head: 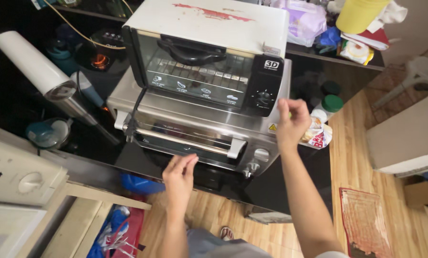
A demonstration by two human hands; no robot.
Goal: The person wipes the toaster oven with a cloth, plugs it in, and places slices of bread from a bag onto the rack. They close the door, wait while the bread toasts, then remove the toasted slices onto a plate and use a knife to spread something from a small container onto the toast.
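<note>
Centre frame: silver oven (195,126) on black worktop (271,186), white toaster oven (209,52) stacked above. Left hand (179,177), fingers extended and empty, below door handle (190,142). Right hand (292,125), fingers curled, empty, at oven's right corner.

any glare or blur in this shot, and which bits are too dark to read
Head view: soft glare streaks on the silver oven top and its door handle; both hands, left hand and right hand, slightly motion-soft; the shelf area at left sinks into near-black shadow; wide-angle lens bows the wooden floor edges.
</note>
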